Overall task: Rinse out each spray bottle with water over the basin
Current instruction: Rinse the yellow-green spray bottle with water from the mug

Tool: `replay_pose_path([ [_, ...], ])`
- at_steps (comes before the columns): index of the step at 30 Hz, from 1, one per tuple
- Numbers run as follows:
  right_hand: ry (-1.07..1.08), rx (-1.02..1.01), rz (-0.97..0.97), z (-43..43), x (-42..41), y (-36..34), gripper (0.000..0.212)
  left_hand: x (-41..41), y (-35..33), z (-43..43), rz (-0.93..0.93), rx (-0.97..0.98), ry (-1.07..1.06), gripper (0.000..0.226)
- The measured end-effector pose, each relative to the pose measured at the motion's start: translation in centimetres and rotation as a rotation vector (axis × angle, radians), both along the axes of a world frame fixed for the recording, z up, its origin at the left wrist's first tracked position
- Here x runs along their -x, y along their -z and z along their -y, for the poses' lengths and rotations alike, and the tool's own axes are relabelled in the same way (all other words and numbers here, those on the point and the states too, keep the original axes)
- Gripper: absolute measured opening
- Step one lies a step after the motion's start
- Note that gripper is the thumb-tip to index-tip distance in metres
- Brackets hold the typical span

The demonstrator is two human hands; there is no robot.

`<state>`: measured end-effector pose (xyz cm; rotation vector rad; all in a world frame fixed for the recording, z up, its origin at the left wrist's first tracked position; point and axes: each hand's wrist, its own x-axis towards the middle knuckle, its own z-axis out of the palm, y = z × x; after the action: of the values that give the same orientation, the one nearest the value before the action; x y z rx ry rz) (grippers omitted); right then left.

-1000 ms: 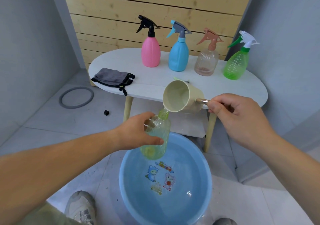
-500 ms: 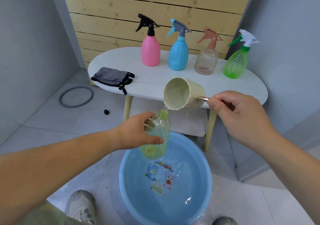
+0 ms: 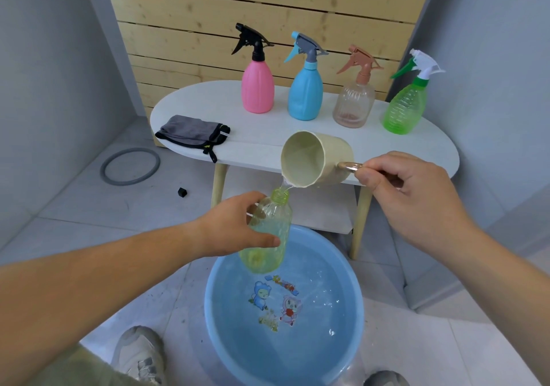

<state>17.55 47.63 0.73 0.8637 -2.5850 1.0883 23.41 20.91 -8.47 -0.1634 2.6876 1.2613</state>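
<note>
My left hand (image 3: 235, 226) grips a clear yellow-green bottle (image 3: 269, 237) without its spray head, held upright over the blue basin (image 3: 217, 311). My right hand (image 3: 407, 195) holds the metal handle of a cream ladle cup (image 3: 315, 158), tipped so a thin stream of water runs from its lip into the bottle's neck. The bottle is partly filled. On the white table (image 3: 268, 144) stand a pink spray bottle (image 3: 257, 88), a blue one (image 3: 305, 94), a clear brownish one (image 3: 354, 103) and a green one (image 3: 404, 106), all with their heads on.
A folded grey cloth (image 3: 192, 132) lies at the table's left end. The basin holds water and sits on the tiled floor by my shoe (image 3: 138, 353). A grey ring (image 3: 130, 166) and a small black cube (image 3: 182, 192) lie on the floor to the left.
The cup has tilted a little further and water keeps running into the bottle. Both hands have stayed almost in place; ripples have shifted in the basin.
</note>
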Motion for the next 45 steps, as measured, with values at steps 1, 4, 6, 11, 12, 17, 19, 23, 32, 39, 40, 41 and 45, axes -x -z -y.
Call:
replay_pose_path([
  [1, -0.002, 0.002, -0.005, 0.00, -0.02, 0.00, 0.015, -0.01, 0.01, -0.01, 0.000, -0.001, 0.000, 0.060],
  [4, -0.005, 0.006, -0.012, -0.04, -0.06, 0.02, 0.014, 0.00, 0.03, -0.03, 0.000, -0.004, -0.002, 0.060],
  [6, -0.007, 0.008, -0.019, -0.02, -0.04, 0.06, 0.013, -0.01, 0.08, 0.00, 0.001, -0.008, -0.002, 0.060],
  [11, -0.012, 0.001, -0.041, 0.03, -0.08, 0.07, 0.013, 0.02, 0.29, 0.10, 0.003, -0.020, 0.000, 0.061],
  [12, -0.012, -0.002, -0.045, 0.03, -0.11, 0.03, 0.013, 0.03, 0.31, 0.11, 0.002, -0.025, -0.001, 0.062],
  [17, -0.019, -0.015, -0.070, 0.09, -0.18, -0.13, 0.014, 0.07, 0.28, 0.11, 0.007, -0.038, -0.002, 0.062],
  [19, -0.014, -0.020, -0.080, 0.07, -0.17, -0.07, 0.013, 0.04, 0.22, 0.02, 0.004, -0.026, 0.000, 0.062],
  [23, -0.008, -0.028, -0.094, 0.01, -0.16, 0.03, 0.012, 0.15, 0.31, 0.03, 0.002, -0.017, 0.000, 0.063],
  [32, -0.030, -0.043, -0.151, -0.11, -0.11, 0.27, 0.013, 0.16, 0.35, 0.09, 0.012, -0.015, 0.009, 0.062],
  [39, -0.046, -0.029, -0.182, 0.00, -0.12, 0.42, 0.014, 0.19, 0.40, 0.18, 0.027, -0.027, 0.009, 0.065],
  [40, -0.046, -0.028, -0.183, 0.01, -0.12, 0.46, 0.016, 0.19, 0.42, 0.16, 0.031, -0.027, 0.010, 0.066],
  [41, -0.045, -0.029, -0.185, 0.03, -0.10, 0.48, 0.018, 0.17, 0.42, 0.14, 0.033, -0.025, 0.012, 0.068],
  [45, -0.045, -0.043, -0.206, 0.05, -0.05, 0.50, 0.020, 0.13, 0.38, 0.04, 0.034, -0.026, 0.007, 0.082],
])
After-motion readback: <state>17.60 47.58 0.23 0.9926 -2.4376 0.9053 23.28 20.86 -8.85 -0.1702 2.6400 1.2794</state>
